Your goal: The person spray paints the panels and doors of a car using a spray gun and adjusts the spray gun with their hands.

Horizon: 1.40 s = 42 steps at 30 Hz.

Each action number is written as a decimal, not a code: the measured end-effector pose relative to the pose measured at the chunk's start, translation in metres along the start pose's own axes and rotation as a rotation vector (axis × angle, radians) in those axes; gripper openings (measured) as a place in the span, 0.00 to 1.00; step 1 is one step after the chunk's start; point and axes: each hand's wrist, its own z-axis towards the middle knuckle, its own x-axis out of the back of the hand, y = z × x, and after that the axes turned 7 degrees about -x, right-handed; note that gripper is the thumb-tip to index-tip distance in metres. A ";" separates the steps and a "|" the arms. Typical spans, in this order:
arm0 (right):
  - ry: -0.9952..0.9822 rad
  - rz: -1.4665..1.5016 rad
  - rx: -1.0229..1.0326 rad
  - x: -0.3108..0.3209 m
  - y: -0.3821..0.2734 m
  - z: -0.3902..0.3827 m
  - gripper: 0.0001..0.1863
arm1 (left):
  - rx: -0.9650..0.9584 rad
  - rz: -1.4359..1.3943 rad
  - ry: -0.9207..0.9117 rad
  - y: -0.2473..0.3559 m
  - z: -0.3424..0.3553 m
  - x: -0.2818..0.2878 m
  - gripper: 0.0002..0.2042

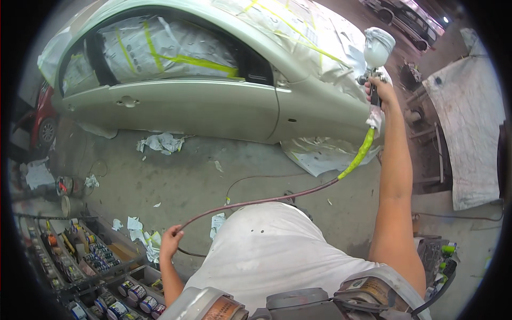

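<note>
My right hand [382,89] is closed round the handle of a spray gun [375,73], held up at the front end of a pale green-gold car [197,106]. A whitish cup [379,45] sits on top of the gun. From the gun's base runs an air hose [256,200], wrapped in bright yellow-green tape near the handle and dark red further along. It sags across in front of my body to my left hand [170,241], whose fingers are closed on it. Masking paper [173,50] with yellow tape covers the car's side window.
Shelves of cans and small containers [101,256] stand at lower left. Crumpled paper [160,143] and scraps lie on the floor beside the car. A white sheet [464,122] hangs at right. A red car [45,114] is at far left, a dark vehicle [402,21] at upper right.
</note>
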 end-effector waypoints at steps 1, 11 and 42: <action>0.054 0.031 0.024 0.010 0.019 -0.014 0.14 | 0.020 0.047 -0.042 -0.017 0.001 -0.015 0.14; 0.188 0.229 0.070 0.099 0.153 -0.093 0.16 | 0.311 0.352 -0.300 -0.097 0.015 -0.143 0.12; -0.209 0.218 0.273 0.094 0.198 -0.187 0.19 | -0.578 -0.556 -0.497 0.368 0.086 -0.456 0.36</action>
